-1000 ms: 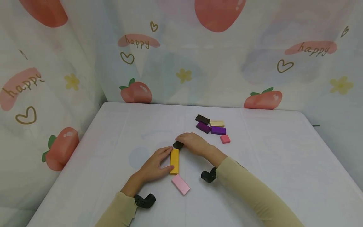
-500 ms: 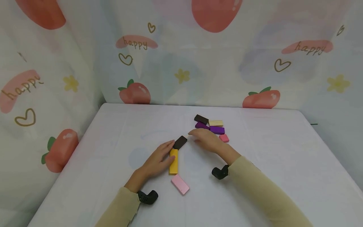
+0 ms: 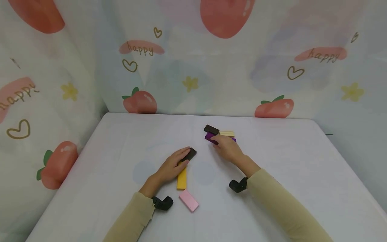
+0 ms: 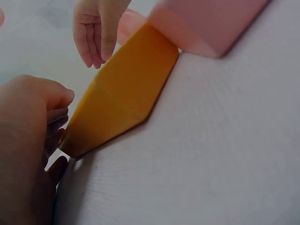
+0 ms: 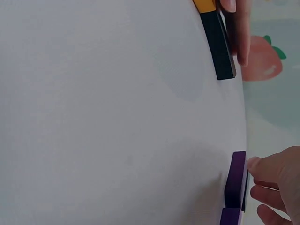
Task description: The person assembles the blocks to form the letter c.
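My left hand (image 3: 170, 166) lies with straight fingers along the far side of a black block (image 3: 191, 153), its thumb at the near side. That block meets the top end of a yellow block (image 3: 181, 180), whose lower end nears a slanted pink block (image 3: 188, 201). In the left wrist view, the yellow block (image 4: 122, 84) stands beside my fingers. My right hand (image 3: 227, 148) reaches over a dark purple block (image 3: 208, 136), fingertips overlapping it. From the right wrist, the fingertips appear right at the edge of this purple block (image 5: 236, 178), fingers loosely bent.
Behind my right hand sit another black block (image 3: 211, 129), a cream ridged block (image 3: 226, 133) and a second purple block (image 3: 234, 139), partly covered. A white cloth covers the table (image 3: 127, 134). A printed curtain (image 3: 226, 67) hangs behind it.
My right hand has left the black block and moved right and away to the purple block. The left hand has slid up from the yellow block to the black one. The red block is now hidden.
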`<move>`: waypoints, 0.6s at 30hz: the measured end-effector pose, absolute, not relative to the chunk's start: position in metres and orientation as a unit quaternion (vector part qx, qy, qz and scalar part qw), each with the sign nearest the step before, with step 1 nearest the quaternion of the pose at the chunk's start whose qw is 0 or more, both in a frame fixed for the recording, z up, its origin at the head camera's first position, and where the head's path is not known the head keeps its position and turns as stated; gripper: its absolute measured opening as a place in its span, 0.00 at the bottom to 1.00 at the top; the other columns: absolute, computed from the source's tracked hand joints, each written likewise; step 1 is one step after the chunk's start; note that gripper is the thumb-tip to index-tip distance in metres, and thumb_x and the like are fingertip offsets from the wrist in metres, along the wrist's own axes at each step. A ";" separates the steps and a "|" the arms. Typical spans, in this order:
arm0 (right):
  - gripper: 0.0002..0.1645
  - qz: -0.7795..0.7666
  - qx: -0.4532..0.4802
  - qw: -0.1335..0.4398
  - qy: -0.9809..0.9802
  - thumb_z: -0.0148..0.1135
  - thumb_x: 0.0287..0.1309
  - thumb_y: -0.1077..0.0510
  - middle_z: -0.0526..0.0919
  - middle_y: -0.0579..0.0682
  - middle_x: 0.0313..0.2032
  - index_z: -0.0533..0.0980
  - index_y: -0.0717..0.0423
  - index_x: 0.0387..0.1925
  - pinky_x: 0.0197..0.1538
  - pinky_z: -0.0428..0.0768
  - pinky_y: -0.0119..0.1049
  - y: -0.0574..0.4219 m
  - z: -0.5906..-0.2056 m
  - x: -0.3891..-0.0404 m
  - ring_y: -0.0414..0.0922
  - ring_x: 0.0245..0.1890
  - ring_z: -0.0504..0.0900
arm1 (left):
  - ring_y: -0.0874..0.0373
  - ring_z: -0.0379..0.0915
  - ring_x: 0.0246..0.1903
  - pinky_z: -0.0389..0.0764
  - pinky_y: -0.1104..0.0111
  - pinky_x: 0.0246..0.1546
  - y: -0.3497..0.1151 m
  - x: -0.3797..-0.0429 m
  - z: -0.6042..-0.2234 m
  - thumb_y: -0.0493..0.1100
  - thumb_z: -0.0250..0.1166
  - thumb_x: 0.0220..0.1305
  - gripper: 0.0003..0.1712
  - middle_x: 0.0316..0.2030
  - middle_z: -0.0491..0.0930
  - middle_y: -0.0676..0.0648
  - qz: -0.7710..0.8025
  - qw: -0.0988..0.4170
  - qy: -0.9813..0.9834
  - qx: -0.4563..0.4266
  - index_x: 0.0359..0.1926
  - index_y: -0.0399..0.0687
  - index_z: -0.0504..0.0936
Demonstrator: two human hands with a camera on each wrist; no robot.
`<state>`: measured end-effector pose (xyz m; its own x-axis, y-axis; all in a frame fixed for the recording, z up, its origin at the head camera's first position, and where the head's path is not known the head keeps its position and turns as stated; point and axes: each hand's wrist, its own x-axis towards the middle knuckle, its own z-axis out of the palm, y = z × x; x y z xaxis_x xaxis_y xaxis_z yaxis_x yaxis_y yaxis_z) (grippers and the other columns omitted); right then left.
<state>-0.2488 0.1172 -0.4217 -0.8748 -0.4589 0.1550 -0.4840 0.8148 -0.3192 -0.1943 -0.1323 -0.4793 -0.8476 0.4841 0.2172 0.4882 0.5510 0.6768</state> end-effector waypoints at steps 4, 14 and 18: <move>0.17 0.175 0.243 0.047 -0.953 0.59 0.57 0.65 0.78 0.59 0.47 0.75 0.65 0.49 0.55 0.71 0.46 0.117 -0.427 -0.256 0.53 0.51 0.75 | 0.59 0.50 0.65 0.54 0.61 0.63 -0.133 -0.193 -0.480 0.45 0.48 0.70 0.25 0.66 0.58 0.53 -0.398 0.005 -0.873 -0.283 0.66 0.43 0.63; 0.17 0.176 0.228 0.033 -0.957 0.60 0.58 0.61 0.78 0.60 0.46 0.75 0.67 0.48 0.54 0.71 0.46 0.114 -0.435 -0.273 0.54 0.51 0.74 | 0.58 0.50 0.65 0.54 0.62 0.63 -0.133 -0.192 -0.477 0.40 0.47 0.70 0.23 0.65 0.59 0.53 -0.390 0.001 -0.879 -0.276 0.65 0.41 0.64; 0.17 0.169 0.246 0.039 -0.954 0.60 0.57 0.63 0.78 0.61 0.47 0.75 0.67 0.48 0.55 0.71 0.46 0.112 -0.436 -0.273 0.55 0.51 0.75 | 0.60 0.49 0.65 0.53 0.64 0.63 -0.133 -0.193 -0.477 0.41 0.46 0.71 0.24 0.66 0.58 0.55 -0.380 -0.004 -0.884 -0.271 0.65 0.43 0.64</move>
<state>-0.2734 0.1122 -0.4364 -0.8762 -0.4556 0.1572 -0.4819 0.8223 -0.3026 -0.1928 -0.1329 -0.4772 -0.8530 0.4822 0.1997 0.4768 0.5643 0.6740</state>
